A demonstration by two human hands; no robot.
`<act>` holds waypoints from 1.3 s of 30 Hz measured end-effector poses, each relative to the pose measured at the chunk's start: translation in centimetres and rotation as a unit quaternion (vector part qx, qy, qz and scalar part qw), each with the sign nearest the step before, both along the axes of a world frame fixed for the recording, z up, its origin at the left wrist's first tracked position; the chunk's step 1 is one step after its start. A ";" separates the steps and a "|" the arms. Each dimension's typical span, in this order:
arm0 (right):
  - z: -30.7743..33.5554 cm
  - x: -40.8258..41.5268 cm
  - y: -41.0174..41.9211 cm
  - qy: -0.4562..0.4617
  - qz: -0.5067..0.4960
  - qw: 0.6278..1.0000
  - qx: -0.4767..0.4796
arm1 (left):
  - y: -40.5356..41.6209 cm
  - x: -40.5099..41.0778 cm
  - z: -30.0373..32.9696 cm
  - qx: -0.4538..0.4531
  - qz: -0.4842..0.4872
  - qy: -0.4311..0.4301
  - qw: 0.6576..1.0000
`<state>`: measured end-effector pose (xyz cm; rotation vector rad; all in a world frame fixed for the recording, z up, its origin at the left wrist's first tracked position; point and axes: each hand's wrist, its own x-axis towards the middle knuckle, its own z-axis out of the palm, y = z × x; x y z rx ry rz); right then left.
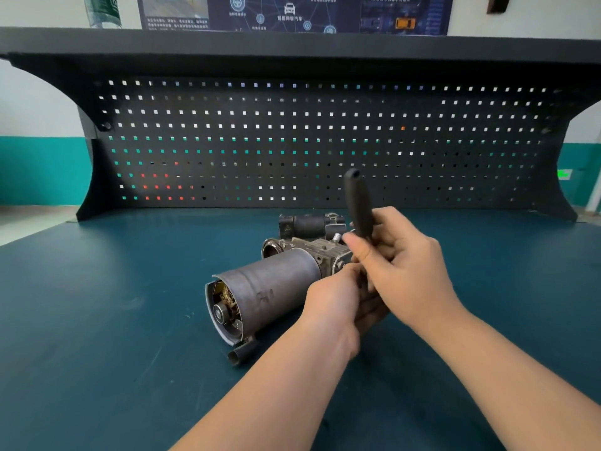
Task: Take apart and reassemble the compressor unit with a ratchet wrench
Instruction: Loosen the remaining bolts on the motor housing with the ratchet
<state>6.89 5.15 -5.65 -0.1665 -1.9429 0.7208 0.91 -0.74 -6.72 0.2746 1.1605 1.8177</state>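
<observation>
Two hands meet over the right end of the compressor unit [276, 288]: the right hand [403, 268] is curled round a ratchet wrench [357, 203], its black handle tilted up and away toward the pegboard [292, 141]; the left hand [331, 301] has its fingers hidden behind, so its hold cannot be told. Lying on the blue counter [113, 304], the unit's cylindrical motor housing runs leftward and nearer, open end facing the camera.
</observation>
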 end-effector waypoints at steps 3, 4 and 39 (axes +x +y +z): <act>0.3 -0.2 0.8 0.069 0.027 0.976 -0.207 | 0.2 0.0 -0.1 -0.009 0.012 0.007 1.000; 0.4 -0.3 1.3 0.085 0.023 0.952 -0.292 | 0.2 0.0 -0.1 -0.011 0.016 0.006 1.000; -0.6 -0.3 0.6 -0.011 -0.040 0.996 0.073 | 0.1 -0.1 -0.1 0.010 -0.005 -0.012 1.000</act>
